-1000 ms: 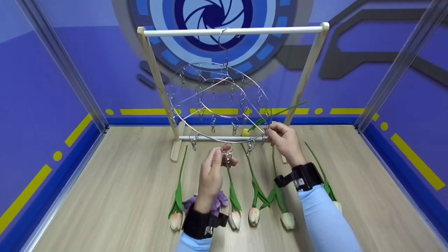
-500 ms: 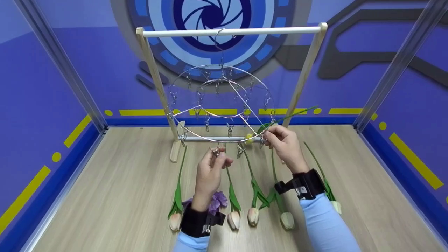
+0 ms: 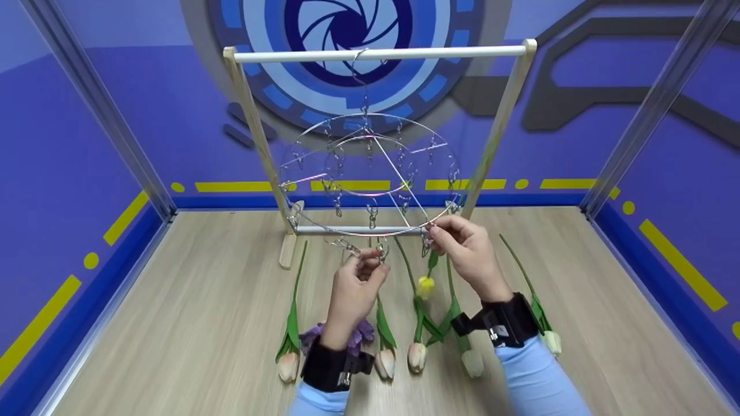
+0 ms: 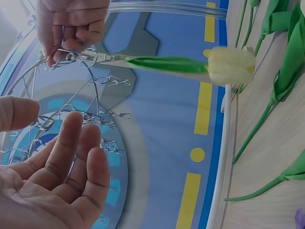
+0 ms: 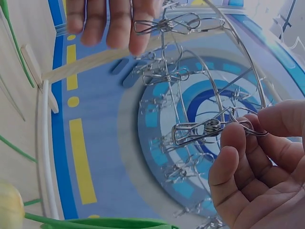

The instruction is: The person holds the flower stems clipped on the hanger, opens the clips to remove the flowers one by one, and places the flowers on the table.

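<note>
A round wire clip hanger (image 3: pixel 370 234) hangs from the white rod of a wooden stand. My right hand (image 3: pixel 471 254) pinches the wire ring at the top of one metal clip (image 5: pixel 198 130) at the hanger's front right. My left hand (image 3: pixel 357 292) is below the front rim, its fingers loosely extended; a clip (image 3: pixel 381 249) sits between thumb and fingers, which stay apart in the left wrist view. A yellowish tulip (image 3: pixel 426 287) hangs bud down near my right hand (image 4: pixel 74 24); in the head view its clip is hidden behind that hand.
Several pale tulips (image 3: pixel 385 364) lie on the wooden table (image 3: pixel 191 323), with a purple flower (image 3: pixel 361 335) partly under my left wrist. Wooden posts (image 3: pixel 503 127) of the stand rise on both sides. Patterned blue walls enclose the table.
The hanger has turned, its front rim moving left. The yellowish tulip has swung from behind to the front. My right hand has shifted slightly left and down; my left hand is by another clip.
</note>
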Tool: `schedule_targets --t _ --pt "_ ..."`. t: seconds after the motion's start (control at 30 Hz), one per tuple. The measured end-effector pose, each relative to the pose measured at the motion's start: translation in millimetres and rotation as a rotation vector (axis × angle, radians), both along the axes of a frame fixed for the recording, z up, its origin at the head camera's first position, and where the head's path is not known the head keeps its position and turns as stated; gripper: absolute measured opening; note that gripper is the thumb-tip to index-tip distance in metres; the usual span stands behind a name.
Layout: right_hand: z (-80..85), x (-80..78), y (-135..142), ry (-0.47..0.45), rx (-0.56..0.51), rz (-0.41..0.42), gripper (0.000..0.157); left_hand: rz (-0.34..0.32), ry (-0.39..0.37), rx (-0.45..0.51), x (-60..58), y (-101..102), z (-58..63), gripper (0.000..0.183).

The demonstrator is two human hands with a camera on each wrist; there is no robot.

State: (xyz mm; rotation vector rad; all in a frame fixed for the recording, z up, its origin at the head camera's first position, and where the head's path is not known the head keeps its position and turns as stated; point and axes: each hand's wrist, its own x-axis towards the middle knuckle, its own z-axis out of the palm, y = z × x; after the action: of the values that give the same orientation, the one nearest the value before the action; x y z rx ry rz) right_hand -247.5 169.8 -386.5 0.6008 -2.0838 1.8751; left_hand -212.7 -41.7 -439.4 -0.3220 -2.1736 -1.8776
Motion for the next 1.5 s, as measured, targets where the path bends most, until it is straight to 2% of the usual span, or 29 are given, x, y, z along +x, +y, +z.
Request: schedule_targets --t 0.2,0.37,0.53,0.67,0.87,1.0,1.07,1.2,1.37,1.5 --pt "-6.1 6.9 -10 0.057 -0.013 0.072 0.010 -0.006 0.025 -0.027 0.4 3 -1.1 0.027" --pt "-11.3 11.0 -20 0.101 0.032 0.102 0.011 -0.028 0.044 -0.059 -0.2 8 -2.4 0.029" --pt "-13.7 15.9 -30 0.069 0.077 0.099 0.014 -0.071 0.075 -0.072 1.0 13 -2.9 0.035" --pt "-15.6 18.5 -36 0.048 0.077 0.103 0.015 -0.081 0.113 -0.074 3.0 17 -1.7 0.029" --pt "-18.5 19.4 -41 0.093 0.064 0.121 0.013 -0.062 0.097 -0.011 4.0 21 -0.4 0.016" --pt "-20.4 18.2 -39 0.116 0.068 0.140 0.013 -0.066 0.076 0.041 4.5 21 1.1 0.014" --pt "-21.3 17.1 -35 0.107 0.074 0.118 0.013 -0.082 0.073 0.061 5.1 20 2.2 0.015" --pt "-25.4 12.4 -22 0.059 0.060 0.023 0.011 -0.096 0.059 0.095 6.1 17 4.7 0.018" --pt "-36.6 -2.2 -2 -0.010 0.036 -0.103 0.010 -0.088 0.048 0.126 6.1 15 6.5 0.017" --pt "-45.1 -16.6 12 -0.105 0.042 -0.213 0.010 -0.094 0.045 0.122 6.4 13 6.9 0.015"
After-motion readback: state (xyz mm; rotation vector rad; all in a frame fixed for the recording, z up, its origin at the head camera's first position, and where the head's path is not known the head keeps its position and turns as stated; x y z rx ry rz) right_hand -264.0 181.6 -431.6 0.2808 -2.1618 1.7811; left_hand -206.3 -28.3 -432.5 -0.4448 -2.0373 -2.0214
